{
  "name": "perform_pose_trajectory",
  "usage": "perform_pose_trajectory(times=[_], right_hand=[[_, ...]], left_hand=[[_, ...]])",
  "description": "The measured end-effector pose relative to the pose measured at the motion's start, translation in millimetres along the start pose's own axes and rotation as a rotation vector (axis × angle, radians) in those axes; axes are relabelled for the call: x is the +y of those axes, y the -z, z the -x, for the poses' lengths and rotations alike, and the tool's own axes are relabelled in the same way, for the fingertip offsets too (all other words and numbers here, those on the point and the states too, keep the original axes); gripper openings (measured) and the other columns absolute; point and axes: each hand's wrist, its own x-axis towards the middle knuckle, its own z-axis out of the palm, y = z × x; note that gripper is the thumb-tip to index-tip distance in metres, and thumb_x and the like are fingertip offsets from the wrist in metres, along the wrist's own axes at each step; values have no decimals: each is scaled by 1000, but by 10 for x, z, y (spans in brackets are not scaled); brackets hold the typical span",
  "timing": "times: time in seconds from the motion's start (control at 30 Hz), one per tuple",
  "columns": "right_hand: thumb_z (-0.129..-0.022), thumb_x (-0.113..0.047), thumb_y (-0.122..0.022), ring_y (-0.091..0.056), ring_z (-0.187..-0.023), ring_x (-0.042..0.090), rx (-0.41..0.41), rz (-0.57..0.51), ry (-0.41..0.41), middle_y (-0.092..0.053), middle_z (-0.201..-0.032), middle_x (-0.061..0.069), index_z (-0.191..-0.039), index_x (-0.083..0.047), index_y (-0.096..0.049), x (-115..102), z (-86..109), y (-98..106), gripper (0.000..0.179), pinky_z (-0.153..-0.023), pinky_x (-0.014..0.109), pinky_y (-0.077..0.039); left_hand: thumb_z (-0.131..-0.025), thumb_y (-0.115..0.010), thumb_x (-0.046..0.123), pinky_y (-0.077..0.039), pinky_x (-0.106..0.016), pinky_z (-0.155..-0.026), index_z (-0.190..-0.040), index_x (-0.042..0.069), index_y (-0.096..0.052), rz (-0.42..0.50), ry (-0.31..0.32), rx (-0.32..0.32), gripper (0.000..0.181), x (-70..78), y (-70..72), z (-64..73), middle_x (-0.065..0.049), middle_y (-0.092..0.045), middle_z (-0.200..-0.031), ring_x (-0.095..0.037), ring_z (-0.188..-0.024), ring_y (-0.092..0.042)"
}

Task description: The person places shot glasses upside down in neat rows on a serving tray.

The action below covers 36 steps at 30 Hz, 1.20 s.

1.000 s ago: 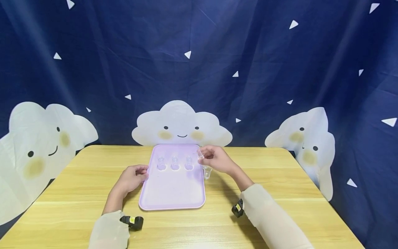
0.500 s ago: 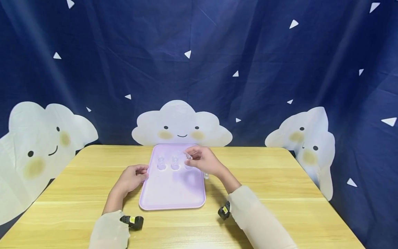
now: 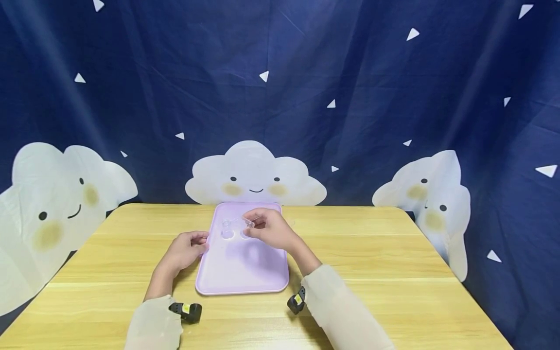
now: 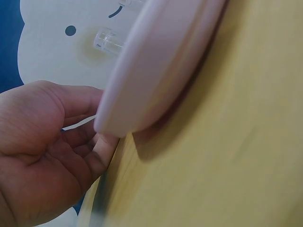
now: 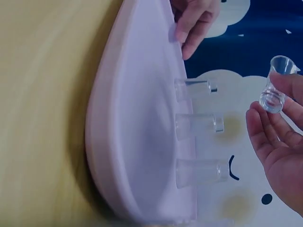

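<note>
A pale purple tray (image 3: 238,272) lies on the wooden table. Small clear cups (image 5: 201,171) stand mouth-down in a row on it, thick bases up; in the head view my right hand partly covers the row. My right hand (image 3: 272,231) is above the tray's far half and pinches another clear cup (image 5: 271,97) between thumb and fingers. This cup is tilted onto its side and apart from the row. My left hand (image 3: 185,250) grips the tray's left rim, seen close up in the left wrist view, with the fingers (image 4: 102,151) partly beneath the edge.
The wooden table (image 3: 372,253) extends on both sides of the tray. A dark blue curtain (image 3: 280,87) with white clouds hangs right behind its far edge. Black wrist cameras (image 3: 296,300) sit on both sleeves.
My right hand has carried the pinched cup leftward from beyond the tray's right edge to over the row. The left hand and the tray have stayed still.
</note>
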Motion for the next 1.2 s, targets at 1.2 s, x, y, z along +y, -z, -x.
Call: perform_pose_trajectory(times=[1.2], right_hand=[[-87, -3, -79, -62, -81, 5, -14, 85, -2, -70, -92, 1, -117, 0, -72, 139, -57, -411, 31, -76, 20, -54]], left_hand=[[-97, -64, 8, -51, -47, -94, -136, -4, -60, -30, -18, -18, 41, -54, 1, -34, -18, -68, -117, -30, -107, -62]])
